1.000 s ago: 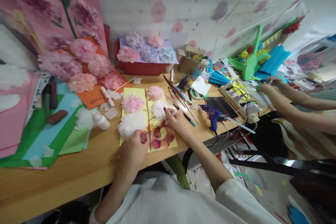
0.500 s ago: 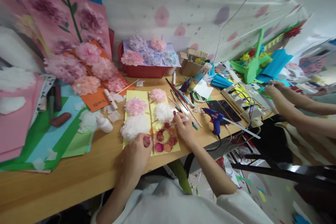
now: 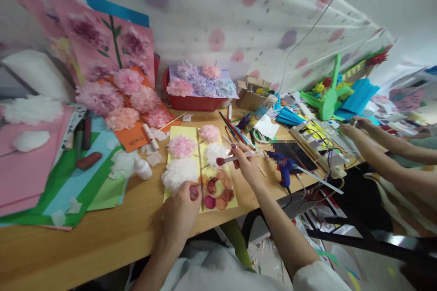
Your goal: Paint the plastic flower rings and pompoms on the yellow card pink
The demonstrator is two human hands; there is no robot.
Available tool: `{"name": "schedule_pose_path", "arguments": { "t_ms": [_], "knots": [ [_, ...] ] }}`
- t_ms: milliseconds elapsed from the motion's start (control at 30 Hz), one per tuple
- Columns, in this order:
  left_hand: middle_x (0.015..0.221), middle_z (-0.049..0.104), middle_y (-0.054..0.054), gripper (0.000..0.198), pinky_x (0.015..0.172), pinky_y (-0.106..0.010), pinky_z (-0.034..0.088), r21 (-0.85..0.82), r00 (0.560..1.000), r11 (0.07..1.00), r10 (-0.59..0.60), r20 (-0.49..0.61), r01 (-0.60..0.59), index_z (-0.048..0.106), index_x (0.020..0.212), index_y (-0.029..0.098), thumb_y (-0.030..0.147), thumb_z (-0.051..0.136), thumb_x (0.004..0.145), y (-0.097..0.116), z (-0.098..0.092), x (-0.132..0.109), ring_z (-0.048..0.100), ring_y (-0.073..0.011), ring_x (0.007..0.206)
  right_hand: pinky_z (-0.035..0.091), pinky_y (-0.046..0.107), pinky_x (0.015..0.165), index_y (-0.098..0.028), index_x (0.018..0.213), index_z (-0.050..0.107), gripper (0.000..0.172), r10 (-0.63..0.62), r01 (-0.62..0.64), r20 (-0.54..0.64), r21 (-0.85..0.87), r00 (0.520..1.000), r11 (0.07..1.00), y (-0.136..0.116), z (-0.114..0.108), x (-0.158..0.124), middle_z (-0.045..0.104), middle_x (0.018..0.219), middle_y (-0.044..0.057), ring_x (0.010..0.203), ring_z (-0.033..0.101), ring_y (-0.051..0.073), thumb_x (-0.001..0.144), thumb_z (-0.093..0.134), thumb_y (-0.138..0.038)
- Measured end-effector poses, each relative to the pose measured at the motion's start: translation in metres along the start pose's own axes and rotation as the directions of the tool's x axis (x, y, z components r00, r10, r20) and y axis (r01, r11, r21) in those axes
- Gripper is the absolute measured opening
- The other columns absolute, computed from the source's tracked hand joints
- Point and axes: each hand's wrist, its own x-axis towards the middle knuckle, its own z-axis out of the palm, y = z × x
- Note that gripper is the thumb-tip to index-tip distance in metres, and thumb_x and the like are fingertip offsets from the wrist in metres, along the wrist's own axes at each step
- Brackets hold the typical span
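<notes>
A yellow card lies on the wooden table with pink and white tissue flowers glued beside a thin stem. Near its front end sits a round paint palette with reddish wells. My right hand is closed on a small brush, whose pink tip hangs above the card, just over the palette. My left hand rests on the card's near edge, fingers curled, pressing on the palette's left side.
A white glue bottle and paper scraps lie left of the card. Coloured paper sheets cover the left. A red basket of flowers stands behind. A blue glue gun, pens and a phone lie right. Another person's arms work at far right.
My right hand has lifted the brush off the palette and now holds it level above the card. My left hand stayed put. The view shifted slightly downward.
</notes>
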Motion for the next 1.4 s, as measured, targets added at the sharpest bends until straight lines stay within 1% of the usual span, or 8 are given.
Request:
{"name": "schedule_pose_path", "arguments": {
  "t_ms": [167, 333, 667, 767, 900, 1067, 1200, 1400],
  "knots": [
    [0.090, 0.078, -0.003, 0.015, 0.070, -0.027, 0.048, -0.187, 0.994, 0.976, 0.110, -0.025, -0.113, 0.069, 0.097, 0.025, 0.021, 0.056, 0.090, -0.020, -0.001, -0.007, 0.072, -0.0188, 0.080, 0.038, 0.024, 0.052, -0.020, 0.092, 0.065, 0.026, -0.175, 0.181, 0.255, 0.002, 0.951, 0.984, -0.040, 0.020, 0.026, 0.061, 0.062, -0.002, 0.055, 0.053, 0.013, 0.086, 0.062, -0.046],
    [0.094, 0.077, -0.001, 0.018, 0.076, -0.025, 0.051, -0.341, 0.982, 0.922, 0.188, -0.025, -0.185, 0.069, 0.092, 0.026, 0.016, 0.055, 0.087, -0.046, -0.007, -0.019, 0.072, -0.0168, 0.085, 0.036, 0.023, 0.056, -0.020, 0.081, 0.060, 0.021, -0.322, 0.433, 0.447, -0.171, 0.835, 0.885, -0.067, 0.064, 0.074, 0.060, 0.069, -0.002, 0.061, 0.052, 0.012, 0.086, 0.064, -0.040],
    [0.087, 0.077, 0.000, 0.024, 0.070, -0.023, 0.047, -0.392, 0.994, 0.913, 0.110, -0.029, -0.112, 0.069, 0.088, 0.024, 0.004, 0.058, 0.080, -0.047, -0.010, -0.016, 0.070, -0.0148, 0.079, 0.026, 0.026, 0.054, -0.019, 0.050, 0.051, 0.040, -0.228, 0.614, 0.715, -0.340, 0.661, 0.713, -0.072, 0.160, 0.123, 0.052, 0.047, -0.003, 0.048, 0.042, 0.010, 0.085, 0.068, -0.027],
    [0.084, 0.076, 0.000, 0.019, 0.068, -0.023, 0.045, -0.384, 0.996, 0.919, 0.091, -0.022, -0.092, 0.069, 0.085, 0.024, 0.008, 0.060, 0.082, -0.045, -0.010, -0.015, 0.070, -0.0154, 0.077, 0.026, 0.024, 0.052, -0.019, 0.054, 0.056, 0.032, -0.175, 0.653, 0.783, -0.347, 0.597, 0.673, -0.067, 0.164, 0.121, 0.055, 0.049, -0.004, 0.047, 0.042, 0.009, 0.079, 0.075, -0.026],
    [0.081, 0.075, 0.000, 0.016, 0.064, -0.024, 0.040, -0.369, 0.997, 0.927, 0.074, -0.018, -0.075, 0.069, 0.083, 0.025, 0.011, 0.060, 0.082, -0.044, -0.011, -0.014, 0.069, -0.0160, 0.075, 0.027, 0.025, 0.056, -0.019, 0.065, 0.060, 0.029, -0.205, 0.692, 0.770, -0.379, 0.604, 0.614, -0.071, 0.161, 0.124, 0.060, 0.059, -0.001, 0.052, 0.045, 0.010, 0.093, 0.059, -0.028],
    [0.076, 0.073, -0.001, 0.013, 0.061, -0.026, 0.036, -0.348, 0.997, 0.935, 0.078, -0.003, -0.074, 0.065, 0.078, 0.024, 0.013, 0.059, 0.083, -0.044, -0.010, -0.013, 0.067, -0.0161, 0.070, 0.027, 0.024, 0.055, -0.019, 0.061, 0.059, 0.030, -0.179, 0.759, 0.850, -0.324, 0.496, 0.565, -0.078, 0.158, 0.125, 0.058, 0.056, -0.003, 0.051, 0.045, 0.010, 0.086, 0.069, -0.031],
    [0.076, 0.072, -0.003, 0.014, 0.061, -0.027, 0.035, -0.342, 0.996, 0.936, 0.087, -0.006, -0.083, 0.061, 0.073, 0.023, 0.017, 0.058, 0.086, -0.044, -0.010, -0.011, 0.066, -0.0172, 0.071, 0.026, 0.025, 0.055, -0.019, 0.064, 0.061, 0.033, -0.187, 0.766, 0.838, -0.349, 0.513, 0.539, -0.083, 0.157, 0.126, 0.059, 0.057, -0.001, 0.050, 0.045, 0.011, 0.093, 0.060, -0.034],
    [0.083, 0.074, -0.002, 0.015, 0.065, -0.025, 0.038, -0.336, 0.995, 0.938, 0.097, 0.027, -0.082, 0.064, 0.078, 0.023, 0.009, 0.059, 0.079, -0.045, -0.013, -0.011, 0.068, -0.0169, 0.077, 0.029, 0.024, 0.054, -0.020, 0.062, 0.063, 0.030, -0.150, 0.793, 0.907, -0.253, 0.394, 0.554, -0.085, 0.158, 0.122, 0.059, 0.056, -0.003, 0.049, 0.044, 0.010, 0.088, 0.066, -0.035]
  ]
}}
